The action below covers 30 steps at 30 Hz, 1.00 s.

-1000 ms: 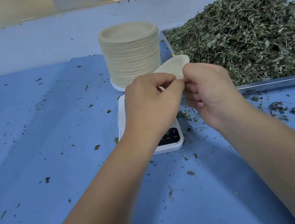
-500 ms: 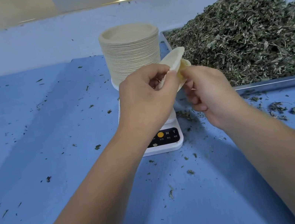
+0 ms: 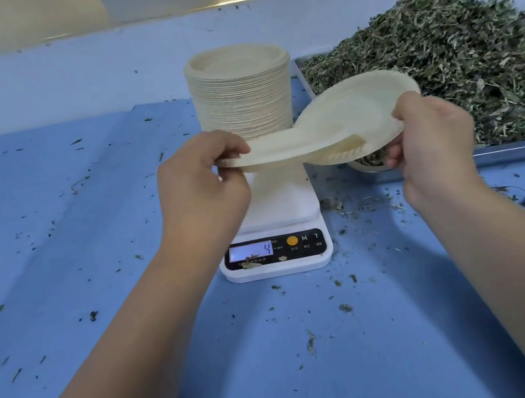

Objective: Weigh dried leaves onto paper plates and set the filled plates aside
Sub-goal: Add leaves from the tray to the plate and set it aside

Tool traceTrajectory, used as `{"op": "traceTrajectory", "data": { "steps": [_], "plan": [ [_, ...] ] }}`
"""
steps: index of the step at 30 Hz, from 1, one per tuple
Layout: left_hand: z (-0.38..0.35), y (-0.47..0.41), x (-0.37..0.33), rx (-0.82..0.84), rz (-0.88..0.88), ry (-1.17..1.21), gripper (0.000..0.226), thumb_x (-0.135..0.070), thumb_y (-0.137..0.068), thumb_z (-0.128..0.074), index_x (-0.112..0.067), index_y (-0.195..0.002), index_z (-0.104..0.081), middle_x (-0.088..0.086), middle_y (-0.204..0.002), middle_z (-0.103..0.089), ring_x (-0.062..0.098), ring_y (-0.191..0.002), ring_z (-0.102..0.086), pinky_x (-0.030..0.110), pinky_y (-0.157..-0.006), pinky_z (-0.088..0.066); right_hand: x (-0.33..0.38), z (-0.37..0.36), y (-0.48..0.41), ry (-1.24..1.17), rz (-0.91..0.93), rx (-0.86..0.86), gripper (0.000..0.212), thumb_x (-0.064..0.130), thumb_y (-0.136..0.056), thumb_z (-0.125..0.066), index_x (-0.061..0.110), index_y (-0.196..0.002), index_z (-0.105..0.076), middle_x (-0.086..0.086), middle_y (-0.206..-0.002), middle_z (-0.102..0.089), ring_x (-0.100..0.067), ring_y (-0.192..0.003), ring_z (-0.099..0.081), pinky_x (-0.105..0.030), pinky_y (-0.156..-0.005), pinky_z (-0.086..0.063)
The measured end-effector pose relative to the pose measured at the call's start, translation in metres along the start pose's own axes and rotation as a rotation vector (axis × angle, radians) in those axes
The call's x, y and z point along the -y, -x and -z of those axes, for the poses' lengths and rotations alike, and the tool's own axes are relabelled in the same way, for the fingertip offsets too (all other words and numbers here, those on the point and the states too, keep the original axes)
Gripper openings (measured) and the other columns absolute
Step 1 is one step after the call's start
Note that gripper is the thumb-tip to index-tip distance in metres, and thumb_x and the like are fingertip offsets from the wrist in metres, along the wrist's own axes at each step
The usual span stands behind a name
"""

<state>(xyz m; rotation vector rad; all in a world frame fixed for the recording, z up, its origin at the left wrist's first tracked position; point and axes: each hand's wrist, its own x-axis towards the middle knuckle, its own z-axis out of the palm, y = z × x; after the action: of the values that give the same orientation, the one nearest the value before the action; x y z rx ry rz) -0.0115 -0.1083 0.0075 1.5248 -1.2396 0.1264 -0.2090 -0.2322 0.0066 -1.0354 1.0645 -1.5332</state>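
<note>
A blue table cover (image 3: 51,234) fills the left side, flecked with leaf crumbs (image 3: 93,315). Above it the left hand (image 3: 202,177) has its fingers curled, thumb and fingertips pinching the left rim of the first paper plate (image 3: 280,149), which is in the air, seen nearly edge-on and roughly level over the platform of the scale (image 3: 276,248). The scale is white with a dark front panel; its lit display reads 4, and a few leaf bits lie on the panel. Just behind it, at the middle of the table, is a tall stack of plates (image 3: 240,98). To the right, the second paper plate (image 3: 356,103) is also held off the table, tilted so that its inner face shows, and it overlaps the first plate in the middle, the two touching there. The right hand (image 3: 431,139) grips its right rim, thumb on top and the other fingers curled underneath. Below this plate a small round dish (image 3: 369,160) holding some leaves peeks out, mostly hidden. At the far right the dried leaves (image 3: 440,65) are heaped high on a metal tray (image 3: 524,150), whose near edge lies just beside the right hand, with more crumbs scattered on the cover in front of it.
</note>
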Motion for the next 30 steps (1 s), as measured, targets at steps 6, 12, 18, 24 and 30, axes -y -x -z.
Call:
{"op": "traceTrajectory", "data": {
  "steps": [6, 12, 18, 24, 30],
  "plan": [
    [0.013, -0.001, 0.038, -0.039, 0.174, -0.036, 0.05, 0.001, -0.084, -0.063, -0.048, -0.083, -0.068, -0.038, -0.086, -0.066, -0.014, -0.089, -0.055, 0.002, -0.076, -0.038, -0.001, 0.004, -0.008, -0.105, 0.015, -0.062, 0.006, 0.018, -0.076, -0.055, 0.017, -0.072, -0.051, 0.003, -0.05, -0.043, -0.016, -0.043, -0.038, -0.023, -0.043, -0.033],
    [0.017, 0.004, 0.066, 0.115, 0.211, -0.012, 0.048, 0.008, -0.088, -0.063, -0.037, -0.096, -0.076, -0.026, -0.095, -0.072, -0.001, -0.088, -0.065, 0.004, -0.075, -0.046, -0.01, -0.006, -0.004, -0.271, -0.021, 0.081, 0.009, 0.01, -0.091, -0.055, 0.011, -0.083, -0.054, 0.0, -0.06, -0.052, -0.015, -0.052, -0.048, -0.029, -0.05, -0.043],
    [0.019, 0.005, 0.076, 0.162, 0.212, 0.073, 0.047, 0.009, -0.089, -0.059, -0.029, -0.113, -0.073, -0.017, -0.108, -0.07, -0.005, -0.095, -0.064, 0.007, -0.079, -0.048, 0.007, -0.044, -0.002, -0.529, -0.169, 0.198, 0.01, 0.005, -0.094, -0.056, 0.008, -0.085, -0.055, -0.001, -0.058, -0.051, -0.015, -0.051, -0.048, -0.027, -0.051, -0.044],
    [0.017, 0.003, 0.086, 0.105, 0.362, 0.119, 0.045, 0.015, -0.086, -0.054, -0.019, -0.111, -0.071, 0.001, -0.106, -0.073, -0.005, -0.088, -0.068, 0.004, -0.073, -0.048, 0.037, -0.113, -0.02, -0.454, -0.261, 0.327, 0.017, 0.01, -0.097, -0.059, 0.008, -0.081, -0.055, -0.001, -0.058, -0.052, -0.012, -0.048, -0.049, -0.024, -0.046, -0.043],
    [0.013, 0.003, 0.089, 0.107, 0.421, 0.142, 0.046, 0.014, -0.082, -0.052, -0.016, -0.108, -0.075, -0.004, -0.1, -0.076, 0.004, -0.093, -0.071, 0.013, -0.082, -0.055, 0.049, -0.162, -0.05, -0.161, -0.378, 0.498, 0.013, 0.018, -0.102, -0.057, 0.012, -0.091, -0.053, 0.0, -0.073, -0.057, -0.005, -0.042, -0.038, -0.02, -0.034, -0.021]
  ]
}}
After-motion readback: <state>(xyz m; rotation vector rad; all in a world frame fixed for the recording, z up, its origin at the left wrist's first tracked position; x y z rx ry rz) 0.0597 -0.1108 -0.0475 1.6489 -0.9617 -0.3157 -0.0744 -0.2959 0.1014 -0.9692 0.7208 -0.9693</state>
